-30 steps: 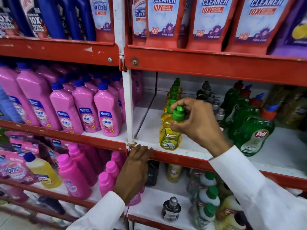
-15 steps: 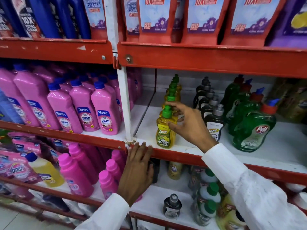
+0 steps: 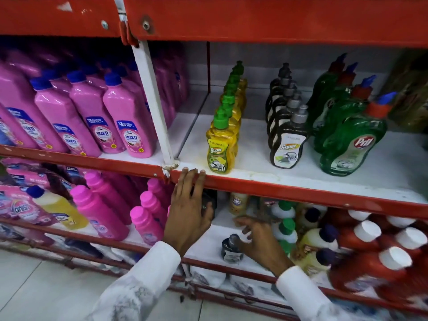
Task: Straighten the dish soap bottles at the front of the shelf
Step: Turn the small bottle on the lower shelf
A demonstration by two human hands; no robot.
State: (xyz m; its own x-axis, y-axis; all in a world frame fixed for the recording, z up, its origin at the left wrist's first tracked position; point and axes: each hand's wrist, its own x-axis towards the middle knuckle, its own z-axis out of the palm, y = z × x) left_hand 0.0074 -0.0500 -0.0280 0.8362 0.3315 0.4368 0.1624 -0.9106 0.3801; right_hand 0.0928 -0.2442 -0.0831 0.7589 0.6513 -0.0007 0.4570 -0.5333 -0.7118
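The yellow dish soap bottle [image 3: 221, 147] with the green cap is being shown upright at the front of the middle shelf [image 3: 301, 181], label facing outward, just behind the red front edge. More yellow bottles are being seen in a single file behind it. To its right, a row of dark bottles [image 3: 287, 137] with grey caps is being displayed, and further right a row of green bottles [image 3: 352, 144] with red caps, the front one leaning slightly.

The left hand [image 3: 188, 209] is being rested against the red edge of the middle shelf, fingers extended and close together, fingertips hooked over the lip just left of the yellow bottle; nothing is being gripped by it.

The right hand [image 3: 257, 239] is being held at the lower shelf [image 3: 208, 246], fingers loosely spread, next to a small dark bottle [image 3: 231, 250] standing near the front. The hand is blurred, so it cannot be told whether this bottle is being touched.

Pink bottles [image 3: 92, 117] with blue caps are being shown in the left bay.
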